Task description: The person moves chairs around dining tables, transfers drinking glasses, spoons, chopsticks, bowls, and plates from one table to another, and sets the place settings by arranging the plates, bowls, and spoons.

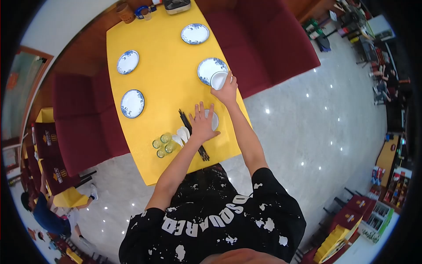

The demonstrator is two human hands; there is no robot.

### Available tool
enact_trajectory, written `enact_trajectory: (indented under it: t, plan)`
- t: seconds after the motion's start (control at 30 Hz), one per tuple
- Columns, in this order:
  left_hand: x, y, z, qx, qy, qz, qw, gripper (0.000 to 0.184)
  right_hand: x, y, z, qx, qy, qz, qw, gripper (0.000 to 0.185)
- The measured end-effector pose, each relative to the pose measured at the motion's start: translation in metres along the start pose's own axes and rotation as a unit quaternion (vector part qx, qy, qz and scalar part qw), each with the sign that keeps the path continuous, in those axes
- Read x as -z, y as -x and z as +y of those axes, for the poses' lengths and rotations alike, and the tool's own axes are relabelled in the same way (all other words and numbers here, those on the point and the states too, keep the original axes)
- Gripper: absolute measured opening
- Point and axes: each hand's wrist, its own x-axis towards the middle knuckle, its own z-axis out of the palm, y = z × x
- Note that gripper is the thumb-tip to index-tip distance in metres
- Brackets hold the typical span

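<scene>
My right hand (226, 91) grips a small white bowl (218, 79) by its rim. The bowl overlaps the near edge of a blue-patterned plate (210, 67); whether it touches the plate I cannot tell. My left hand (203, 126) is open, fingers spread, partly covering another white bowl (213, 119). Black chopsticks (183, 116) run beneath or beside the left hand, partly hidden by the wrist. White spoons (182, 133) lie just left of that wrist, and several clear glasses (165, 138) stand farther left.
More patterned plates lie on the yellow table (162, 79): one at the far right (194, 34), two along the left side (132, 104). A portable stove (177, 5) and a brown container (125, 13) stand at the far end. Maroon benches (88, 119) flank the table. A person (48, 215) is at lower left.
</scene>
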Motion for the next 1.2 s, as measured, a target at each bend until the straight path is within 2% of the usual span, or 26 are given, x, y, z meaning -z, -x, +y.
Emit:
enact_trajectory:
  t: [0.13,0.23,0.33,0.5,0.57,0.6,0.67,0.77,0.9,0.97,1.1,1.2]
  plan:
    - [-0.004,-0.013,0.001,0.019,-0.045,-0.044,0.998,0.114,-0.033,-0.046,-0.002,0.068,0.009,-0.01,0.998,0.118]
    - [-0.004,-0.016,0.0,0.0,-0.023,-0.049,0.999,0.109,-0.051,-0.059,-0.002,0.07,0.052,-0.018,0.996,0.118]
    - [0.002,-0.014,-0.005,-0.011,0.036,0.013,0.999,0.101,-0.062,-0.07,0.005,0.078,0.058,0.018,0.995,0.117]
    - [0.044,0.002,-0.035,0.058,0.073,0.086,0.992,0.1,-0.072,-0.062,0.009,0.103,0.057,0.033,0.993,0.108]
    - [0.055,0.0,-0.082,0.133,0.077,0.103,0.983,0.1,-0.061,-0.05,0.006,0.121,0.052,0.07,0.989,0.099]
    - [0.055,-0.003,-0.115,0.175,0.068,0.115,0.975,0.1,-0.053,-0.032,0.006,0.122,0.021,0.057,0.991,0.095]
    - [0.058,-0.004,-0.178,0.255,0.047,0.138,0.956,0.1,-0.038,0.013,0.01,0.126,-0.042,0.015,0.991,0.087]
    - [0.079,-0.005,-0.249,0.34,0.028,0.141,0.93,0.1,-0.022,0.095,0.012,0.111,-0.051,-0.069,0.99,0.075]
    - [0.086,-0.017,-0.308,0.368,0.033,0.145,0.918,0.101,-0.017,0.165,-0.002,0.083,-0.02,-0.135,0.987,0.103]
    - [0.08,-0.028,-0.33,0.38,0.034,0.153,0.912,0.101,-0.021,0.174,-0.003,0.086,-0.033,-0.136,0.986,0.111]
    - [0.069,-0.036,-0.355,0.363,0.036,0.13,0.922,0.106,-0.023,0.176,-0.007,0.095,0.003,-0.124,0.988,0.117]
    - [0.061,-0.034,-0.364,0.326,0.06,0.157,0.93,0.111,-0.023,0.17,-0.023,0.093,0.055,-0.137,0.985,0.119]
